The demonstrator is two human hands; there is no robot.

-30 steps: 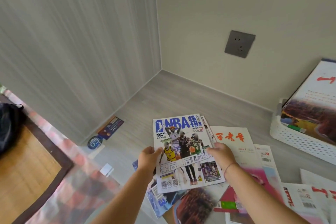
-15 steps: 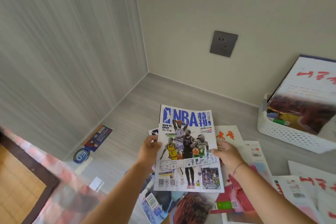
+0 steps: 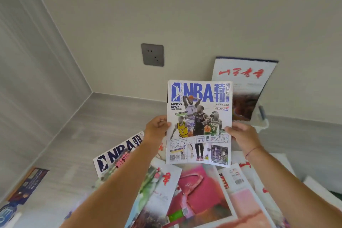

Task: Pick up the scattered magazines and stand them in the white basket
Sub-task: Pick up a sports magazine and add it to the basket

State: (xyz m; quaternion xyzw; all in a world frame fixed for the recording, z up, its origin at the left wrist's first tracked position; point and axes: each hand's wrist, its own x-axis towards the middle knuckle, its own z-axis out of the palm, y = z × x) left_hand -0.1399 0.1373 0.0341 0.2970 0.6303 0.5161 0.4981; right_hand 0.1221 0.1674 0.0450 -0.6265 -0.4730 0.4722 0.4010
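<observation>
An NBA magazine (image 3: 199, 122) with basketball players on its cover is held upright in the air. My left hand (image 3: 155, 129) grips its left edge and my right hand (image 3: 242, 135) grips its right edge. Behind it, a white magazine with red characters (image 3: 242, 76) stands against the wall in the white basket (image 3: 262, 123), of which only a bit of rim shows past the cover. On the floor below lie several scattered magazines: a second NBA issue (image 3: 118, 153), a pink-covered one (image 3: 201, 192) and white ones with red lettering (image 3: 259, 181).
The grey floor meets two pale walls at a corner (image 3: 92, 92) on the left. A grey wall socket (image 3: 152, 54) sits above the floor. A dark blue leaflet (image 3: 29, 183) lies by the left wall.
Both hands have lifted the NBA magazine off the pile and brought it up and rightward in front of the basket. The view has turned right, uncovering a second NBA issue on the floor.
</observation>
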